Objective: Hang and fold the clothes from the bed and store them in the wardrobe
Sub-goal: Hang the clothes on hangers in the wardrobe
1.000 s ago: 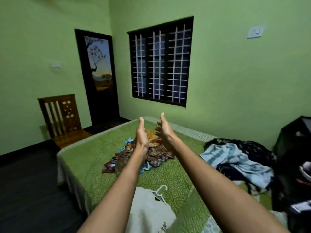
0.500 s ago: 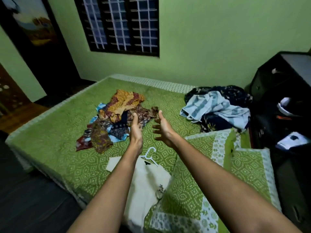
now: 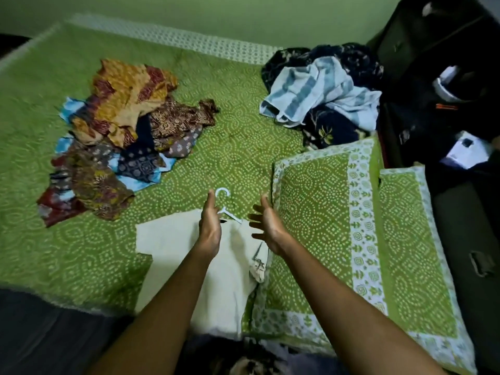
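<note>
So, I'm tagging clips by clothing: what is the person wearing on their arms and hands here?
Nothing that shows. The left hand and right hand are bare, with no gloves or rings visible, and both forearms are uncovered down to the frame's bottom edge: no sleeve, watch or bracelet in view.

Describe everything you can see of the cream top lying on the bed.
The cream top is plain, soft-looking cloth, spread flat on the green bedspread at the bed's near edge. One short sleeve sticks out to the left. A white hanger sits in its neck, hook pointing away. Its right side is bunched, with a dark mark, against the pillow. The left hand and right hand hover over its collar end, both open; contact cannot be told.
</note>
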The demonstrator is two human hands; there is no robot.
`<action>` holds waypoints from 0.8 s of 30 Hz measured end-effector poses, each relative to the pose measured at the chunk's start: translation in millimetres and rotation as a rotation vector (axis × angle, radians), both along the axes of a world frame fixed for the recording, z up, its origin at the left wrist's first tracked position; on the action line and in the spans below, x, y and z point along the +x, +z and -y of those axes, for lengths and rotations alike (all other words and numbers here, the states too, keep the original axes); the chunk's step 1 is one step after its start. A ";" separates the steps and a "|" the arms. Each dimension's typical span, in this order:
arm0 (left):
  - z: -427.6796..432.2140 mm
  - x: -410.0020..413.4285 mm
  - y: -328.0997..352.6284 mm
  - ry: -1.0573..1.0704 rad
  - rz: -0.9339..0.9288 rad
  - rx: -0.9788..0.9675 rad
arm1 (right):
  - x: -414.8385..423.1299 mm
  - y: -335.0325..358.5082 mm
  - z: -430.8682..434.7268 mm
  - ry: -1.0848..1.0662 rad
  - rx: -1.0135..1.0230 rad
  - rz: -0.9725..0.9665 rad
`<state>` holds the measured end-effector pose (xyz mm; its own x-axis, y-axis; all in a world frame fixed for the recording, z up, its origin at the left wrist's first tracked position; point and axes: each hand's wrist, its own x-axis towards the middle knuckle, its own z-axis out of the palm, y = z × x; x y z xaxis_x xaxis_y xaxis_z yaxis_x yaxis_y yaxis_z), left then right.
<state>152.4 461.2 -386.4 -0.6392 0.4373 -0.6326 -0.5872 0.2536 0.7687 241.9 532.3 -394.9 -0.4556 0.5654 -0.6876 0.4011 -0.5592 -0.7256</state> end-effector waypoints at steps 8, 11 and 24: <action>-7.5 -27.5 -82.7 -0.040 0.097 -0.117 | -18.3 -102.4 -9.8 -0.081 -0.034 0.142; -9.3 -38.4 -111.0 -0.018 0.154 -0.150 | -29.5 -136.7 -11.5 -0.081 -0.019 0.218; -49.4 -68.4 -209.9 -0.036 0.294 -0.329 | -58.3 -229.7 -49.2 0.516 0.636 0.469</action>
